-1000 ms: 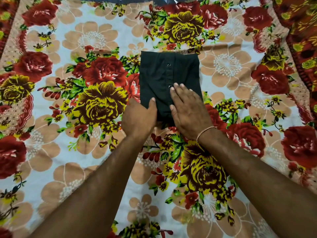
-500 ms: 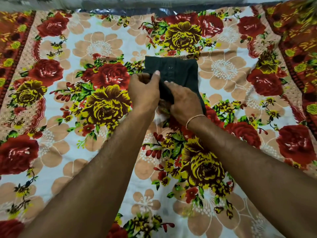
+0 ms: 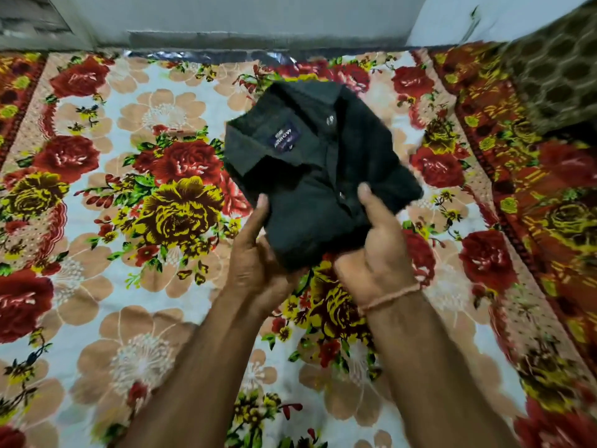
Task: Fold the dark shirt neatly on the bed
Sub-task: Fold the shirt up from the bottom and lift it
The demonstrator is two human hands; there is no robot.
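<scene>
The dark shirt (image 3: pixel 318 176), folded compact with collar and label up, sits lifted above the floral bedsheet (image 3: pixel 129 286). Left hand (image 3: pixel 258 263) and right hand (image 3: pixel 374 253) clasp its near edge. Folding looks finished; next, lay it down flat.

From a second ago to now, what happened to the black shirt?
The folded shirt was lying flat on the bed with both hands pressing its near edge. Now it has been picked up and turned over, so the collar and label face up. The left hand and right hand each have a grip on its near end, thumbs on top. The flowered bedsheet stayed as it was.
</scene>
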